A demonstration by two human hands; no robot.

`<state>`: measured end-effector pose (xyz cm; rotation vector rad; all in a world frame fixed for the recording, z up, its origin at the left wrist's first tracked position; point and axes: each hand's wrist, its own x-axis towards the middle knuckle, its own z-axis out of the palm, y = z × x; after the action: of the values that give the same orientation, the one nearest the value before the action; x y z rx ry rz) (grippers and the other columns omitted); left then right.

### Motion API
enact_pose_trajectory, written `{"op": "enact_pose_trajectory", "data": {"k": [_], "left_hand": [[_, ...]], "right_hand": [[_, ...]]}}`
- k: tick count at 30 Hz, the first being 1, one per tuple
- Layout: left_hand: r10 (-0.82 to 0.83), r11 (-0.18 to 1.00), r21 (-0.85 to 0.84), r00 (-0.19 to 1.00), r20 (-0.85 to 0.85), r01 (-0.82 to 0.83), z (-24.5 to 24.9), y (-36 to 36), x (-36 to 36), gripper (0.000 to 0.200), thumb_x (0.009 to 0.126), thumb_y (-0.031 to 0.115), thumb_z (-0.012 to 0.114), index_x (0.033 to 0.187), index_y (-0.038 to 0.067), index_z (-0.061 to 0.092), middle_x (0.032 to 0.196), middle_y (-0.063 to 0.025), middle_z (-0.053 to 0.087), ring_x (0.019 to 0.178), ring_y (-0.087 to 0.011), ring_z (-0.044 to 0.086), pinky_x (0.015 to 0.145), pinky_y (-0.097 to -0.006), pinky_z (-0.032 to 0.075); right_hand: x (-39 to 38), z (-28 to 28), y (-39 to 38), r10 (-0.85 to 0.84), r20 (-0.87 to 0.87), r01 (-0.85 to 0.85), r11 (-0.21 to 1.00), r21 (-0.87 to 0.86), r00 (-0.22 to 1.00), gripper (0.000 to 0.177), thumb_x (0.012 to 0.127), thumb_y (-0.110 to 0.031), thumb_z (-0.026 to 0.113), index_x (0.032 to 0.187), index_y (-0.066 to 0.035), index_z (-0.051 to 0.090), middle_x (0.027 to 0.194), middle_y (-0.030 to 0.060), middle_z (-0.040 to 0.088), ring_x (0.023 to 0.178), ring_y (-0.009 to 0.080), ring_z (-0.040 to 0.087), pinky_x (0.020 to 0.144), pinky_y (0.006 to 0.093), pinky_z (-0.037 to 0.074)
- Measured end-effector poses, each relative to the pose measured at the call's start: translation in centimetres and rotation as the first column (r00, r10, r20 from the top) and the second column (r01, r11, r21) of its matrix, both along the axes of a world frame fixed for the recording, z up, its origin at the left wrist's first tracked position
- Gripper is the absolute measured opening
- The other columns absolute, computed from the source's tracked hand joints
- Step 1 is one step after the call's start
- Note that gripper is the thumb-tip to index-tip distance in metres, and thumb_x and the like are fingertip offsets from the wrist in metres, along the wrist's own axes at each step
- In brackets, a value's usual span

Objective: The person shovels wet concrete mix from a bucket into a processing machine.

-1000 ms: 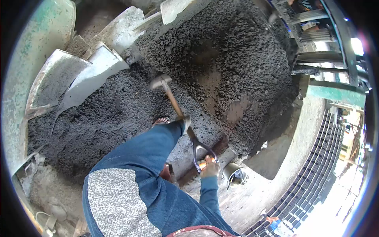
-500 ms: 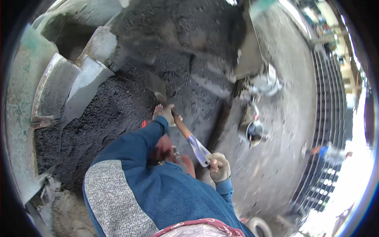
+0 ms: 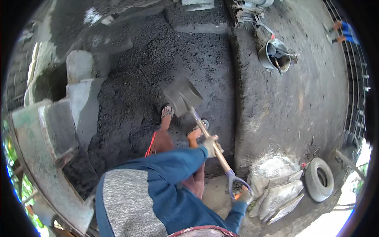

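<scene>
My left hand point(image 3: 212, 147), in a pale glove with bare fingertips, is wrapped round the wooden shaft of a shovel point(image 3: 182, 97). Lower right, my gloved right hand point(image 3: 244, 194) grips the purple handle at the shovel's end. The broad grey blade is raised in front of my sandaled feet and looks bare. Dark gravelly material point(image 3: 146, 59) covers the ground beneath and around the blade.
A metal bucket point(image 3: 268, 59) with tools stands on the concrete at upper right. At lower right, a tire point(image 3: 319, 179) leans by stacked slabs point(image 3: 280, 197). Concrete blocks point(image 3: 79, 67) and a metal sheet point(image 3: 35, 130) edge the left. A person's legs point(image 3: 338, 32) show far right.
The view has turned, so the bucket appears higher and the tire has come into view. The shovel blade has come off the dark material, back towards my feet, with both hands still on the shovel.
</scene>
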<state>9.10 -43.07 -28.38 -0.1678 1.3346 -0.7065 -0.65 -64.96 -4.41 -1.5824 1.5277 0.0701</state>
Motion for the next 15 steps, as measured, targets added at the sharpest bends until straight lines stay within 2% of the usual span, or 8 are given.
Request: {"op": "enact_pose_trajectory", "data": {"k": [3, 6, 8, 9, 11, 12, 13, 15], "left_hand": [[-0.075, 0.997, -0.038, 0.996, -0.047, 0.073, -3.3, -3.8, 0.4, 0.019, 0.094, 0.028, 0.062, 0.088, 0.017, 0.048, 0.064, -0.0048, 0.047, 0.055, -0.024, 0.052, 0.068, -0.055, 0.049], [-0.027, 1.0, -0.001, 0.999, -0.034, 0.027, -8.3, 0.0, 3.1, 0.013, 0.092, 0.019, 0.062, 0.09, 0.018, 0.049, 0.062, -0.0044, 0.046, 0.054, -0.0235, 0.052, 0.065, -0.049, 0.049], [0.233, 0.97, -0.151, 0.912, 0.339, -0.192, -18.0, 7.6, 3.9, 0.011, 0.091, 0.017, 0.061, 0.084, 0.016, 0.051, 0.061, -0.0038, 0.047, 0.056, -0.0226, 0.053, 0.063, -0.0436, 0.049], [0.187, 0.982, -0.076, 0.927, 0.326, -0.172, -19.3, 14.7, 6.4, 0.019, 0.091, 0.017, 0.057, 0.075, 0.016, 0.047, 0.06, -0.0019, 0.045, 0.056, -0.0201, 0.053, 0.06, -0.0392, 0.048], [0.19, 0.98, 0.003, 0.934, 0.301, -0.201, -22.0, 28.9, 11.0, 0.026, 0.091, 0.018, 0.056, 0.068, 0.015, 0.043, 0.06, 0.0003, 0.047, 0.056, -0.0165, 0.052, 0.057, -0.0356, 0.047], [0.089, 0.982, 0.143, 0.973, 0.211, -0.121, -24.4, 34.3, 12.3, 0.022, 0.091, 0.019, 0.057, 0.072, 0.013, 0.046, 0.061, 0.0003, 0.048, 0.055, -0.0159, 0.051, 0.057, -0.0357, 0.048], [0.064, 0.935, 0.33, 0.978, 0.198, -0.128, -23.7, 37.4, 13.2, 0.019, 0.09, 0.017, 0.058, 0.075, 0.013, 0.046, 0.06, 0.0002, 0.045, 0.053, -0.0161, 0.048, 0.057, -0.0358, 0.048], [-0.112, 0.821, 0.572, 0.981, 0.161, 0.0, -22.4, 40.9, 13.5, 0.019, 0.089, 0.016, 0.061, 0.077, 0.012, 0.046, 0.059, -0.0004, 0.044, 0.053, -0.0169, 0.048, 0.057, -0.0368, 0.049]], "right_hand": [[-3.0, -3.4, -3.7, 0.03, -0.044, -0.039, 0.975, -0.217, 0.999, 0.014, 0.081, 0.007, 0.062, 0.09, -0.003, 0.062, 0.066, 0.0038, 0.058, 0.047, 0.0152, 0.053, 0.041, 0.0332, 0.046], [5.1, -5.1, 5.1, 0.107, -0.18, -0.137, 0.978, -0.161, 0.978, 0.013, 0.082, 0.006, 0.063, 0.092, -0.002, 0.065, 0.067, 0.0048, 0.06, 0.05, 0.0147, 0.054, 0.043, 0.033, 0.046], [1.9, -20.9, 2.4, 0.215, 0.136, -0.219, 0.976, 0.015, 0.967, 0.01, 0.082, 0.005, 0.065, 0.089, -0.001, 0.066, 0.066, 0.005, 0.059, 0.049, 0.0144, 0.054, 0.043, 0.0332, 0.045], [10.8, -15.7, 14.4, 0.251, 0.134, -0.279, 0.919, 0.277, 0.959, 0.004, 0.082, 0.003, 0.067, 0.083, -0.001, 0.066, 0.071, 0.0053, 0.062, 0.056, 0.0141, 0.058, 0.049, 0.0321, 0.048], [11.5, -27.8, 22.8, 0.612, 0.276, -0.621, 0.781, -0.065, 0.741, 0.011, 0.082, 0.002, 0.068, 0.092, -0.001, 0.064, 0.073, 0.0037, 0.062, 0.057, 0.0139, 0.059, 0.048, 0.03, 0.046], [14.0, -28.2, 29.1, 0.542, 0.388, -0.59, 0.807, 0.006, 0.746, 0.017, 0.08, 0.002, 0.069, 0.096, -0.001, 0.064, 0.07, 0.0036, 0.062, 0.055, 0.0137, 0.058, 0.046, 0.0306, 0.045], [15.9, -27.7, 31.8, 0.319, 0.303, -0.43, 0.78, 0.454, 0.898, 0.015, 0.079, -0.007, 0.074, 0.092, -0.006, 0.065, 0.077, 0.0035, 0.065, 0.058, 0.017, 0.06, 0.063, 0.032, 0.053], [17.6, -25.1, 35.9, 0.519, 0.093, -0.523, 0.808, 0.273, 0.85, 0.017, 0.082, -0.009, 0.072, 0.097, -0.007, 0.065, 0.086, 0.0087, 0.067, 0.059, 0.0223, 0.061, 0.065, 0.0345, 0.054]]}}
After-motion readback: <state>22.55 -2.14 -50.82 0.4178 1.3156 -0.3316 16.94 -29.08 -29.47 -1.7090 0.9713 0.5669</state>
